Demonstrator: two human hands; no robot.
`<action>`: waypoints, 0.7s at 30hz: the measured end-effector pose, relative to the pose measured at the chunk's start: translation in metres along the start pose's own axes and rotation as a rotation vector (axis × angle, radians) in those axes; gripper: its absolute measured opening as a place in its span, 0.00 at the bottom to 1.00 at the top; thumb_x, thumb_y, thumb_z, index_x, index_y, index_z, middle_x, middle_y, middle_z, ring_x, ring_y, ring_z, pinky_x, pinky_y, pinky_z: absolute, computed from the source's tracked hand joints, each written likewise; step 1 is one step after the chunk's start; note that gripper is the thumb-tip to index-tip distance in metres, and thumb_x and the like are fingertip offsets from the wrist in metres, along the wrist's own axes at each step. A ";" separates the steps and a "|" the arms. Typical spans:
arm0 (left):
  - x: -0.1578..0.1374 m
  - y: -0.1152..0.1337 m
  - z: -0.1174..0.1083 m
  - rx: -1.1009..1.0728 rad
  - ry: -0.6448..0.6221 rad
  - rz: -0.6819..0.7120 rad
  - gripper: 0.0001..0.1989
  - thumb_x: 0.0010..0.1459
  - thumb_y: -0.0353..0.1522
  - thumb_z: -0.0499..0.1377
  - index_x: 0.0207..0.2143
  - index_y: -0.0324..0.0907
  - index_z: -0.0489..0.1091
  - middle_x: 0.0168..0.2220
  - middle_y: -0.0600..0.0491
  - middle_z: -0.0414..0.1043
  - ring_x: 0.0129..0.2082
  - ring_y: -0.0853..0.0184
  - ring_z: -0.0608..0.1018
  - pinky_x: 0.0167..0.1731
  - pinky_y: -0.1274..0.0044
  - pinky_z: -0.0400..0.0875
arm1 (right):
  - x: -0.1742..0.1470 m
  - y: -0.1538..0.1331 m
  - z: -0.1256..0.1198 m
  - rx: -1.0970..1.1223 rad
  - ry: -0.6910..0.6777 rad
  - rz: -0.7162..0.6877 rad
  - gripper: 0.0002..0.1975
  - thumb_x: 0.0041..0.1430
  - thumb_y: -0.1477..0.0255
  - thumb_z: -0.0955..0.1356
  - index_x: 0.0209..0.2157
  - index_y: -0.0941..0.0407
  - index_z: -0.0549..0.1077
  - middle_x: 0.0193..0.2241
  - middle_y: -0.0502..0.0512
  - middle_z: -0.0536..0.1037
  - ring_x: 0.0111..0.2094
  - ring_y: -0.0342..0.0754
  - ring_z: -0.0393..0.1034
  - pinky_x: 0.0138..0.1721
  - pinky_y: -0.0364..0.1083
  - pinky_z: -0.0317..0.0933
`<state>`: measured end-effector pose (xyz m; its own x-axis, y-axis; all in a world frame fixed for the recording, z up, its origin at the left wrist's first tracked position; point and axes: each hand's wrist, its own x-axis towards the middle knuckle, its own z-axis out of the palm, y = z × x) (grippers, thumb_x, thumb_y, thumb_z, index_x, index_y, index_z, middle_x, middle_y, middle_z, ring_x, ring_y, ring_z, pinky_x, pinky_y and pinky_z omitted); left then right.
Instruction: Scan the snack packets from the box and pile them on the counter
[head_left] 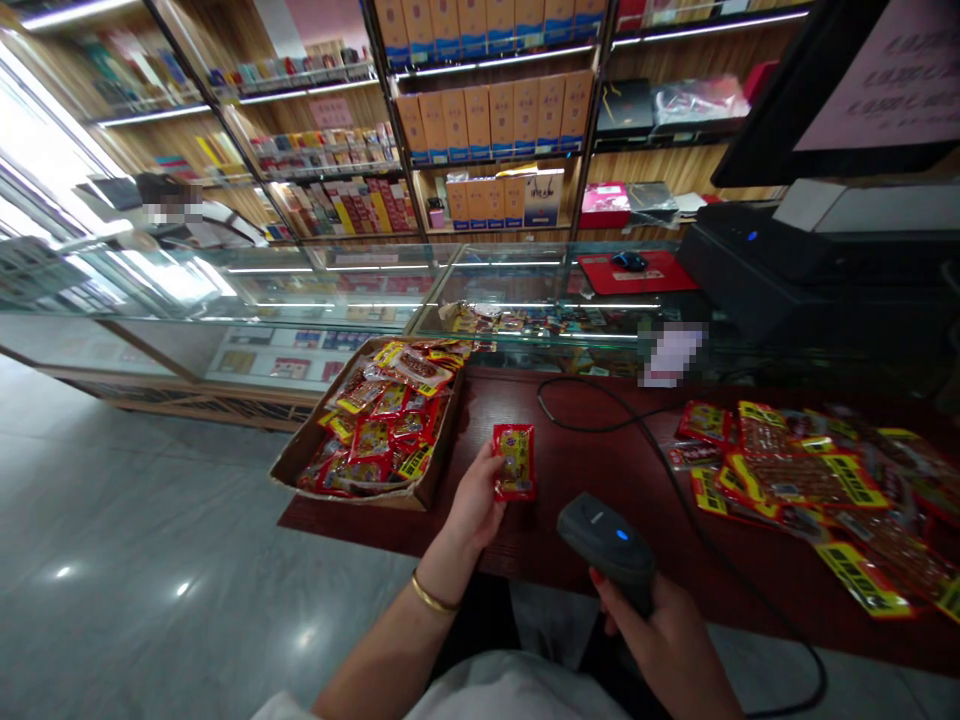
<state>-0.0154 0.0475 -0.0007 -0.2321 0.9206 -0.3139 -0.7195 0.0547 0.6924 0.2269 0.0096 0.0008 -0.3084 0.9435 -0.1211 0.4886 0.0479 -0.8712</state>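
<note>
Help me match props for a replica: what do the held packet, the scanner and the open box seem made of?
Held packet: probably plastic film, glossy, judging by its shiny red border.
Scanner: likely hard plastic, dark and mostly matt, with rounded casing.
Open box: apparently cardboard, dull brown, with pale, uneven edges.

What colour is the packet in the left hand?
The packet is red with a yellow middle, best seen in the head view.

Packet (516, 462) in left hand (477, 502) (scanner (604, 538) in right (664, 630))
</note>
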 end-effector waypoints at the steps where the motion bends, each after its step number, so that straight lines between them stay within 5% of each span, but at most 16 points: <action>1: -0.001 -0.003 0.002 0.002 0.022 0.038 0.17 0.56 0.28 0.63 0.49 0.42 0.73 0.41 0.51 0.80 0.36 0.66 0.81 0.38 0.76 0.77 | 0.000 -0.001 0.001 0.011 0.004 0.013 0.21 0.61 0.52 0.67 0.24 0.53 0.77 0.17 0.54 0.80 0.21 0.53 0.78 0.26 0.45 0.70; 12: -0.002 -0.023 0.015 -0.012 0.120 0.115 0.21 0.51 0.32 0.66 0.50 0.45 0.72 0.45 0.52 0.80 0.48 0.61 0.80 0.50 0.71 0.72 | -0.007 -0.001 0.005 0.036 0.085 0.037 0.23 0.61 0.49 0.67 0.23 0.52 0.76 0.16 0.54 0.79 0.20 0.53 0.76 0.25 0.46 0.68; 21: 0.005 -0.034 0.025 0.097 0.079 0.109 0.17 0.53 0.34 0.64 0.46 0.43 0.71 0.37 0.55 0.77 0.33 0.68 0.78 0.36 0.77 0.74 | -0.009 0.002 -0.007 0.033 0.177 0.021 0.21 0.61 0.52 0.68 0.28 0.54 0.79 0.17 0.54 0.80 0.20 0.54 0.76 0.28 0.46 0.68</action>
<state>0.0241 0.0600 -0.0100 -0.3585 0.8903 -0.2809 -0.6216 -0.0032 0.7833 0.2361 0.0033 0.0039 -0.1482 0.9873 -0.0567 0.4659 0.0191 -0.8846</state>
